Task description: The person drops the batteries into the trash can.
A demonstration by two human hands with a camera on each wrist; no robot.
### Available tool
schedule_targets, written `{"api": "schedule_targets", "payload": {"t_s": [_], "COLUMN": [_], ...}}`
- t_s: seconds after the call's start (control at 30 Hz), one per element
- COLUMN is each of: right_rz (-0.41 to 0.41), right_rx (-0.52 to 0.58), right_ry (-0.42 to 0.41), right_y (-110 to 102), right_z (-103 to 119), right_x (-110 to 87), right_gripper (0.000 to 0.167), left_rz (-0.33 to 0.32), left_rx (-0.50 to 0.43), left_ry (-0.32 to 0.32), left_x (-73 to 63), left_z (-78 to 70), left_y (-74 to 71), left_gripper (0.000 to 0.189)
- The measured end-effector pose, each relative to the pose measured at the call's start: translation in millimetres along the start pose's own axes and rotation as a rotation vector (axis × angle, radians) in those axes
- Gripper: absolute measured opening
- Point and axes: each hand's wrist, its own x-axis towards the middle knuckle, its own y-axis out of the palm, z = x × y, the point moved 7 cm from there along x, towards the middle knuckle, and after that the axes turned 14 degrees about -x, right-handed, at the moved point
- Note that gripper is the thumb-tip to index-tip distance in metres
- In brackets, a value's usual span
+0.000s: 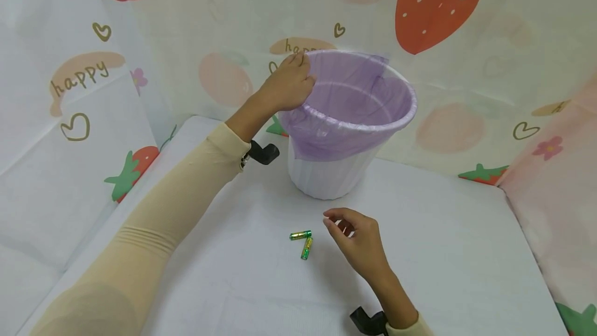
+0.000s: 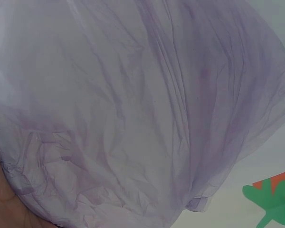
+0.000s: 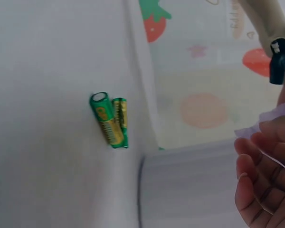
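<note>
My left hand [image 1: 291, 84] grips the rim of a white trash bin [image 1: 326, 178] at its left side. A thin purple trash bag [image 1: 340, 141] lines the bin and is folded down over the rim; in the left wrist view the creased bag [image 2: 133, 95] fills most of the picture. My right hand [image 1: 359, 242] hovers over the table in front of the bin, its fingers loosely curved with nothing between them. Just left of it lie two green and gold batteries, one crosswise [image 1: 300, 235] and one lengthwise [image 1: 307, 248], close together. The right wrist view shows the nearer battery [image 3: 107, 118] overlapping the other.
A white cloth covers the table [image 1: 434, 253]. Behind and at both sides hang pale curtains [image 1: 457, 77] printed with strawberries, hearts and the word "happy". Black wrist cameras sit on the left wrist [image 1: 263, 153] and the right wrist [image 1: 368, 321], at the beige sleeves.
</note>
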Motion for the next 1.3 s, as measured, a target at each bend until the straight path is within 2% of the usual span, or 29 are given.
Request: {"api": "schedule_targets", "payload": {"t_s": [0.3,0.57,0.8,1.3], "right_rz": [0.064,0.101,0.170,0.356], "right_rx": [-0.034,-0.073,-0.094,-0.158], "right_ry": [0.026,0.058,0.110,0.055], "right_y": [25.9,37.3,49.0,68.5], "right_z": [-11.9,-17.9,-26.6,-24.3], "right_x": [-7.1,-9.4,-12.3,-21.5], "right_gripper": [0.017,0.022,0.021,0.015], "left_rz": [0.002,0.005,0.001,0.009], "left_rx": [-0.001,0.008,-0.005,-0.010], "left_ry": [0.001,0.003,0.002,-0.012], "left_x": [0.4,0.4,-0.6,-0.8], "left_z": [0.0,0.6,-0.2,-1.3], "left_y": [0.2,0.3,-0.7,-0.1], "left_gripper": [0.062,0.063,0.063,0.062]}}
